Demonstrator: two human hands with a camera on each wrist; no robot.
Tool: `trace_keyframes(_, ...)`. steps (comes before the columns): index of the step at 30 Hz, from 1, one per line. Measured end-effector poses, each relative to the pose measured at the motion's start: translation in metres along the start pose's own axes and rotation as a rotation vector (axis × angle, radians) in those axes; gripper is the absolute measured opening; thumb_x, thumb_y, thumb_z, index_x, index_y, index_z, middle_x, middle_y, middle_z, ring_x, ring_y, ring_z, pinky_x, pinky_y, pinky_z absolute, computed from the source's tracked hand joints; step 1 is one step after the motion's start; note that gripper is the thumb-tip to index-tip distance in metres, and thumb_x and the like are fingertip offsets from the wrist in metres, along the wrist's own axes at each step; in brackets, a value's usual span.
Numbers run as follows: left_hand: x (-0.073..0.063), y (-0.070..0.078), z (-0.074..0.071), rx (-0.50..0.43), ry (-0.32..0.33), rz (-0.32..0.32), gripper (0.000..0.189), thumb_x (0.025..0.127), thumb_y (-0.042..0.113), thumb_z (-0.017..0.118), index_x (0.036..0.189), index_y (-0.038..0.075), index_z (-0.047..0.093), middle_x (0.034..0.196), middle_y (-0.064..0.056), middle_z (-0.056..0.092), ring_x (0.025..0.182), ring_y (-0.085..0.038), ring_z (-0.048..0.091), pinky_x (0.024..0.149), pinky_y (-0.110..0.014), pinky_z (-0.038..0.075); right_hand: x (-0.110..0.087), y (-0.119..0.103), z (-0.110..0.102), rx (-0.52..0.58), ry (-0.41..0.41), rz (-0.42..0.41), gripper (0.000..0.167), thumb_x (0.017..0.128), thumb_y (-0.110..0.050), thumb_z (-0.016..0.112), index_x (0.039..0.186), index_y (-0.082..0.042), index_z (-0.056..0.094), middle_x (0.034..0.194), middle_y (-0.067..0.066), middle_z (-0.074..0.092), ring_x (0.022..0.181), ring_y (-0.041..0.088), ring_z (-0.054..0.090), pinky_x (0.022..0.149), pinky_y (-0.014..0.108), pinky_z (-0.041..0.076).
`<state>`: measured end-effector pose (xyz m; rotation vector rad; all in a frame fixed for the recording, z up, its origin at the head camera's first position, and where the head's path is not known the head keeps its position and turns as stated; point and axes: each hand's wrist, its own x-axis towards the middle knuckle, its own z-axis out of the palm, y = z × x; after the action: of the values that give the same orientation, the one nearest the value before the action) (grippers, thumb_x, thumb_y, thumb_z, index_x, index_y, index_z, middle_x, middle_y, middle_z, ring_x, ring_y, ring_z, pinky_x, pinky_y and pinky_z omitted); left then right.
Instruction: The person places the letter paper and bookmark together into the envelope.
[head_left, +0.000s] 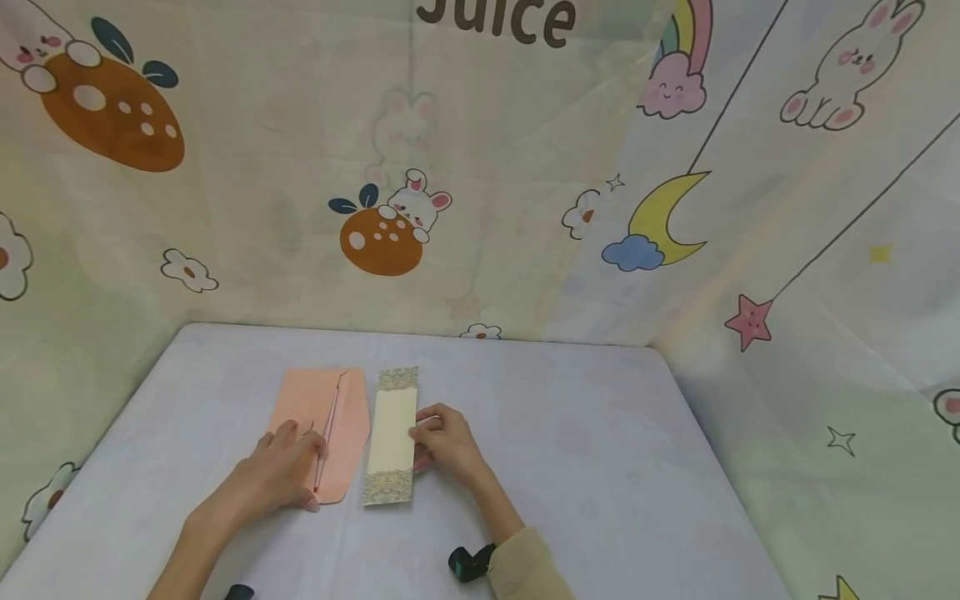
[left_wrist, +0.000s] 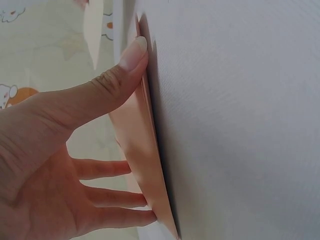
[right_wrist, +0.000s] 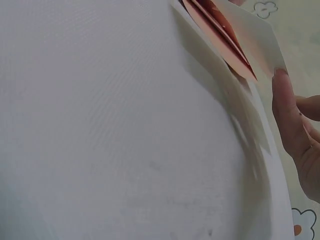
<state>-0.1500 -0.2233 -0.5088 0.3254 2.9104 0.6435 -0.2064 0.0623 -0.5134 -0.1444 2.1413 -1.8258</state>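
One cream card [head_left: 393, 431], lengthwise away, slightly rightward

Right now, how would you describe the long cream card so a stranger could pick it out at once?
On the white table, find the peach paper envelope touched by the left hand. Just right of it in the head view, the right hand pinches a narrow rectangular cream card by its edge. Unlike the plain envelope, it has a greyish-gold patterned band across each end.
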Motion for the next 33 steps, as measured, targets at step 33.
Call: trace_keyframes(33, -0.001, -0.001, 0.001, 0.000, 0.010, 0.015, 0.063, 0.058, 0.038, 0.096, 0.104, 0.030, 0.054, 0.136, -0.021, 0.044, 0.108, -0.045, 0.052, 0.057, -0.044, 0.048, 0.014, 0.002, 0.026, -0.010, 0.009, 0.000, 0.025, 0.095, -0.003, 0.067, 0.118, 0.004, 0.059, 0.088, 0.011, 0.073, 0.062, 0.021, 0.072, 0.057, 0.039, 0.060)
